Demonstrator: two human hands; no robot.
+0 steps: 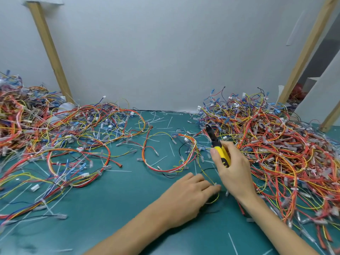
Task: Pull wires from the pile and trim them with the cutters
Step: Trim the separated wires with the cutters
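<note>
My right hand [232, 168] grips the yellow-handled cutters [218, 147], whose black jaws point up and left toward the edge of the big wire pile [276, 150] on the right. My left hand [189, 196] rests on the green mat [119, 199] just left of the right wrist, its fingertips pinching a thin yellow wire [204, 172] that runs up to a loose red-and-yellow harness [169, 151] in the middle. Whether the jaws are apart I cannot make out.
Another spread of wire harnesses [64, 137] covers the left half of the mat, with a taller heap [14, 111] at the far left. Cut white cable ties [161, 120] litter the middle. Two wooden posts [49, 50] lean against the white back wall.
</note>
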